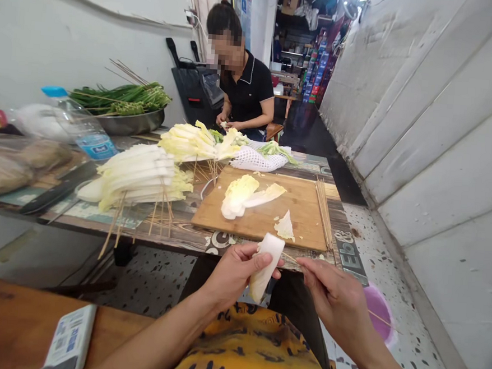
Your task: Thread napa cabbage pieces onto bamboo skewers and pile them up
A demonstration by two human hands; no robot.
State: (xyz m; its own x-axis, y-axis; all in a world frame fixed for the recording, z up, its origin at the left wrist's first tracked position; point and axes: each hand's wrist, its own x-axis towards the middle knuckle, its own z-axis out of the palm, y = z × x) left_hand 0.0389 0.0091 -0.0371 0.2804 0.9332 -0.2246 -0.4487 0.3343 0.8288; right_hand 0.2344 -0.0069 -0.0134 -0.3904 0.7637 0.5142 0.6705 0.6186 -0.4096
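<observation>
Head view: the left hand (246, 266) grips a pale leaf (269, 256) between thumb and fingers, upright and slightly tilted, in front of the near edge of the table (194, 238). The right hand (339, 295) pinches a thin skewer (287, 257) that points left to the leaf; whether its tip has gone in is hidden by the fingers and leaf.

Just beyond the hands lies a board (210, 211), with loose cabbage (239, 197) near its middle and a small scrap (285, 226) near its front edge. A bundle of sticks (323, 215) lies along its right edge. To the left, a stack (139, 174) of skewered leaves overhangs the table's front, its sticks pointing down, beside a knife (60, 188). Farther back are a yellowish pile (185, 141), a white foam net (256, 160), a bottle (95, 140) with a blue cap and a metal bowl (134, 123) of greens (125, 98).

Across the table a co-worker (248, 89) in a black shirt holds something small and pale in both hands. A purple tub (378, 312) stands on the floor at right.
</observation>
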